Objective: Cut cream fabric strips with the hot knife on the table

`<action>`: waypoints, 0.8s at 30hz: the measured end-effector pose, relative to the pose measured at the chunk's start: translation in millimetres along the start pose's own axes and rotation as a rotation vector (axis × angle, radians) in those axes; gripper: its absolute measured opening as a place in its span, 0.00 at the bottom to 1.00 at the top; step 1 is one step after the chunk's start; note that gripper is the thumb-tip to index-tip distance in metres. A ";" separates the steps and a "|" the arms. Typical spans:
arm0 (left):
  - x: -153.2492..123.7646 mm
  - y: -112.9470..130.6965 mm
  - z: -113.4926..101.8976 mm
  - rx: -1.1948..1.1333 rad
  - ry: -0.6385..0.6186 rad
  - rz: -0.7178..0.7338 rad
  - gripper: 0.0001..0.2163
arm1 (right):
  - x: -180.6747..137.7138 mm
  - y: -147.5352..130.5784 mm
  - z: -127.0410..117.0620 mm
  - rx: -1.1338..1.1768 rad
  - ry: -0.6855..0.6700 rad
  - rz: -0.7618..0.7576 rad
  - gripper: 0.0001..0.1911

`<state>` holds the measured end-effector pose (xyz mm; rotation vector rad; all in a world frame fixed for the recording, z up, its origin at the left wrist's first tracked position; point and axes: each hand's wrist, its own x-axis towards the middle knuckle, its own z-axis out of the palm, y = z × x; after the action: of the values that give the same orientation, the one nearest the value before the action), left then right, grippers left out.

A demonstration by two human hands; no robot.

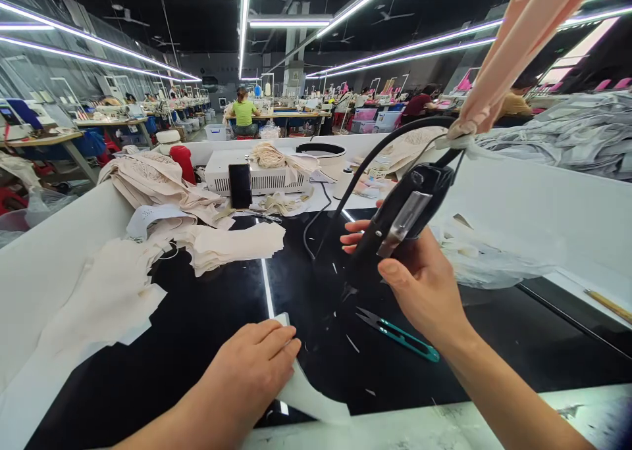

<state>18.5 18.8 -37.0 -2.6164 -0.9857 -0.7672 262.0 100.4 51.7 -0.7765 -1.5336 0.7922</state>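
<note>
A black corded hand tool (409, 206) with a clear window on its side hangs from a knotted peach cloth strip (513, 62). My right hand (424, 279) is closed loosely around its body, thumb on the near side, fingertips showing beyond it. Below, my left hand (257, 364) lies curled over a white cloth piece (311, 394) on the glossy black tabletop (197, 345), fingers together and thumb hidden. Between the hands rest green-handled thread snips (399, 338), blades pointing left. Small white scraps lie around them.
Stacked cream cut pieces (237, 243) and a larger cloth pile (99, 299) lie on the left. At the back stand a white vented box (276, 181) and a phone (240, 187). A clear plastic bag (494, 252) and pencil (607, 305) are right. White walls (543, 200) edge the table.
</note>
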 end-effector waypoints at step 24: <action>-11.4 7.7 11.4 0.116 0.141 -0.044 0.17 | -0.4 31.5 101.4 0.501 -0.012 -0.054 0.25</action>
<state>20.8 11.3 -53.0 -2.4139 -1.0190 -0.8641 162.5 111.5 16.5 -0.3578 -1.2814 1.0840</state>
